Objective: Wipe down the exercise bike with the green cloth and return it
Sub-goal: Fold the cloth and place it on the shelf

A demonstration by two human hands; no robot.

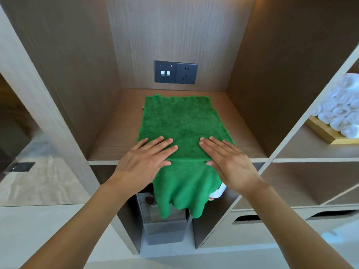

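Both bare forearms reach in from six o'clock, left hand and right hand pressed flat, fingers spread, on the green cloth spread across the wooden shelf, its near end drooping over the edge.

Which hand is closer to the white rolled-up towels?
Right. The right hand lies flat on the green cloth, on the side toward the rolled towels. The left hand is farther away.

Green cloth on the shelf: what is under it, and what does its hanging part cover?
The green cloth lies on the wooden shelf, both hands pressing it flat. Its hanging end hides part of a red-and-white item below; what that is cannot be told.
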